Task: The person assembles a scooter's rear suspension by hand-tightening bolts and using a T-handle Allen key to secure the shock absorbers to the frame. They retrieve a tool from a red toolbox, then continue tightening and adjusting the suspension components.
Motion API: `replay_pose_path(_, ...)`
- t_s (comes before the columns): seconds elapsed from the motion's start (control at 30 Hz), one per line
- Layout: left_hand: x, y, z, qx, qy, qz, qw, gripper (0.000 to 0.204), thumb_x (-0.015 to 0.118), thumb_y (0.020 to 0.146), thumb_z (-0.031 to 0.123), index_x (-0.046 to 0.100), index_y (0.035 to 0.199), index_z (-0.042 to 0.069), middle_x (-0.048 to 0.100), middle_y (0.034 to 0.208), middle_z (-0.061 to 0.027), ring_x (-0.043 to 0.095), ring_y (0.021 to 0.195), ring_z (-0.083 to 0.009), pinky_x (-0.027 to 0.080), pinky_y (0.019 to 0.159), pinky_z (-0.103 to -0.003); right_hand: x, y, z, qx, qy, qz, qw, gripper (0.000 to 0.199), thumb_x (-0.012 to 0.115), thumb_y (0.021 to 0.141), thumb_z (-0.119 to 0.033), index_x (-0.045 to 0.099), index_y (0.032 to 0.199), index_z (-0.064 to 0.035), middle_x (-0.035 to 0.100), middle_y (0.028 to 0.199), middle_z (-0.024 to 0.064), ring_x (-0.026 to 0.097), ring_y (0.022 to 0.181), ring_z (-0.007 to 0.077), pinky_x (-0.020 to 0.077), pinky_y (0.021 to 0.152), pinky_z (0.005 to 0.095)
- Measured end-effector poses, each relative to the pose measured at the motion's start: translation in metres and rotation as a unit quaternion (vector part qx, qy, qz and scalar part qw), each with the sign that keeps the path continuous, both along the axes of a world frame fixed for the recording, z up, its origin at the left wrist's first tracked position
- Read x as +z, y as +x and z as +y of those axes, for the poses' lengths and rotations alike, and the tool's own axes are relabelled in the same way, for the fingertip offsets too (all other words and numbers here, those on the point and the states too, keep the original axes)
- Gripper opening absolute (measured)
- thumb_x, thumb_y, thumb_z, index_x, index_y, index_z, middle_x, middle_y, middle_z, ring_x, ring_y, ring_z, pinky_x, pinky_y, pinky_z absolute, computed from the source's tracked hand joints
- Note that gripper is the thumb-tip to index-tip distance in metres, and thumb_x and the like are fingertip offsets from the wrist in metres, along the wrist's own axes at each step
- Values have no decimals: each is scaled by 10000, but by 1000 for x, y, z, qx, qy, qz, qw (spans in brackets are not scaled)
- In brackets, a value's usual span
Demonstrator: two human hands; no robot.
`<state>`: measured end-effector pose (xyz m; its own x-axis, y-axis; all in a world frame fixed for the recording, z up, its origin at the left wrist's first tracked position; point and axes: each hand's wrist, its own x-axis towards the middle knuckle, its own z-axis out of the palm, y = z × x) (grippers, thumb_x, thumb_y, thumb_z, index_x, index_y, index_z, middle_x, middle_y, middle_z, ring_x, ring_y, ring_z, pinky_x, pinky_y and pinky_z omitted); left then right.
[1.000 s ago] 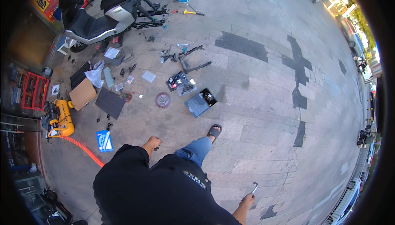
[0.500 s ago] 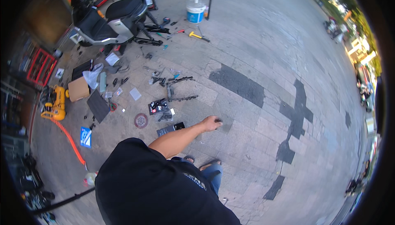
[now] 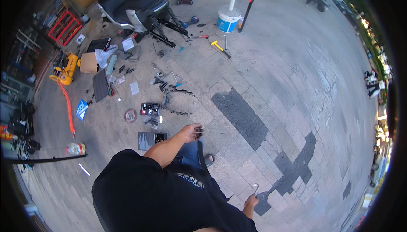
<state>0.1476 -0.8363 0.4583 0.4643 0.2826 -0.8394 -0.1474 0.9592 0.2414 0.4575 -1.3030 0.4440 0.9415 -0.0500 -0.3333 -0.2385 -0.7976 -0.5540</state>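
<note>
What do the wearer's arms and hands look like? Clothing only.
Black short-sleeved shirt with pale lettering on the chest. The left forearm is bare below its sleeve. Left hand and right hand are both gloveless; no watch or band visible.

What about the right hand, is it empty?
No, the right hand grips a slim metal tool, whose bright end juts out.
</note>
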Motion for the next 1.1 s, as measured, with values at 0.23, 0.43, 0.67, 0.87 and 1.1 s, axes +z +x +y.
replay_pose_path(0.23, -33, 94, 107, 74, -32, -69, 994, 245, 589, 878, 370, 603, 877, 125, 633, 843, -41, 593, 787, -208, 459, 688, -350, 3, 206, 275, 94, 33, -6, 995, 363, 547, 853, -222, 599, 1084, 53, 632, 928, 168, 599, 870, 257, 471, 806, 375)
replay_pose_path(0.43, -74, 148, 259, 145, -94, -119, 978, 210, 632, 847, 351, 595, 849, 144, 615, 798, -31, 585, 733, -190, 476, 643, -347, -15, 201, 460, 223, -130, 56, 964, 370, 623, 806, -179, 578, 1131, -8, 624, 1004, 184, 604, 914, 275, 473, 840, 387)
replay_pose_path(0.67, -34, 130, 432, 226, -15, -71, 971, 222, 606, 871, 327, 612, 936, 114, 647, 906, -53, 600, 817, -216, 490, 687, -366, 0, 227, 655, 327, -163, 164, 916, 377, 582, 781, -174, 570, 1144, -68, 637, 791, 153, 584, 543, 218, 460, 476, 361)
replay_pose_path(0.87, -32, 85, 498, 419, -40, -19, 907, 270, 580, 884, 334, 579, 1043, 116, 640, 1026, -70, 588, 923, -247, 468, 782, -382, -63, 293, 882, 570, -123, 14, 812, 397, 556, 792, -191, 552, 1173, -82, 586, 703, 92, 521, 475, 176, 410, 409, 335)
replay_pose_path(1.1, -76, 102, 581, 596, -10, -183, 782, 389, 604, 840, 397, 586, 1090, 99, 630, 1085, -93, 589, 928, -251, 478, 758, -356, -73, 214, 1194, 389, 2, 459, 799, 90, 553, 892, -173, 494, 955, -150, 443, 656, -24, 422, 517, 86, 355, 451, 245)
